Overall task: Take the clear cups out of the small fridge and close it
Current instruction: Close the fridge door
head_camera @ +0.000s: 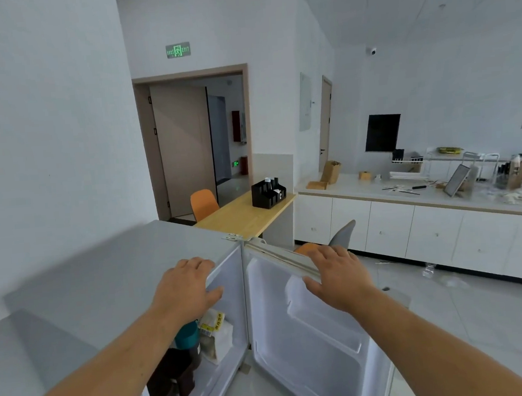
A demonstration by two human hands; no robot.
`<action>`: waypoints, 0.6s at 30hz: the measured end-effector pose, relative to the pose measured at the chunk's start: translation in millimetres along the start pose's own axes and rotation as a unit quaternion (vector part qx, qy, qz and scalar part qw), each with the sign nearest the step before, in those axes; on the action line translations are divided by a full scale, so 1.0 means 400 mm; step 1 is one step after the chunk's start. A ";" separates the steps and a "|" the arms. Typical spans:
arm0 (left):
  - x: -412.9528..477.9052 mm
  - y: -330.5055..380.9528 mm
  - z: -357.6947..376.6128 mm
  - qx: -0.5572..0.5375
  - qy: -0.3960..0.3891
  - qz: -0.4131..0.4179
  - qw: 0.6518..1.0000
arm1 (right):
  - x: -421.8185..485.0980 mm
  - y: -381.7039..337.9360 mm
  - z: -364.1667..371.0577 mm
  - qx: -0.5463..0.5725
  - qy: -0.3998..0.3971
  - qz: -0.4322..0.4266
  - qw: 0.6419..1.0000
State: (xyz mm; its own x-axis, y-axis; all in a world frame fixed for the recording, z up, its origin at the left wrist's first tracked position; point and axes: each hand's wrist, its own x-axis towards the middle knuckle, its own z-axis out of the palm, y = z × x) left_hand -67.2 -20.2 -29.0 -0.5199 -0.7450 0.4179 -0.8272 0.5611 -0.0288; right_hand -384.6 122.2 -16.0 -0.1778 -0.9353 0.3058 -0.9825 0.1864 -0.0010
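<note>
Grey fridge (103,272) at lower left, door (311,334) swung wide open to right; left hand (184,289) flat on fridge top at front edge, fingers spread and loose, grasping nothing; inside, below that hand: teal tub (187,335), white packet (217,335), dark containers (174,379); clear cups not visible in fridge, position cannot be told; right hand (337,274) rests on door's top edge, fingers draped over it, thumb on inner face; white counter (409,195) far right.
</note>
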 end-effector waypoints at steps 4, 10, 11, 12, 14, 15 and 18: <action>-0.006 -0.055 0.026 0.006 -0.029 -0.011 0.999 | -0.005 0.025 0.036 -0.012 -0.039 0.039 0.998; -0.003 -0.089 0.054 -0.057 -0.049 -0.013 0.997 | -0.019 0.057 0.078 0.027 -0.068 0.040 0.997; -0.002 -0.088 0.059 -0.060 -0.049 -0.011 0.997 | -0.019 0.061 0.080 0.034 -0.059 0.036 0.997; -0.001 -0.089 0.065 -0.063 -0.050 -0.010 0.997 | -0.020 0.066 0.083 0.042 -0.050 0.032 0.997; 0.000 -0.093 0.072 -0.080 -0.046 -0.018 0.996 | -0.024 0.074 0.087 0.056 -0.034 0.027 0.997; 0.001 -0.096 0.074 -0.091 -0.043 -0.024 0.995 | -0.025 0.076 0.090 0.064 -0.026 0.029 0.997; 0.003 -0.102 0.075 -0.113 -0.032 -0.041 0.992 | -0.028 0.072 0.094 0.082 -0.008 0.035 0.996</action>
State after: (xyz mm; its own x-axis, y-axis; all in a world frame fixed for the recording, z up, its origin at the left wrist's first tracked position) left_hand -40.6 -54.9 -54.7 -0.4716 -0.8088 0.3514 -0.8018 0.5591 0.2108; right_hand -413.0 126.7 -55.2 -0.2452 -0.9267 0.2847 -0.9634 0.2001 -0.1784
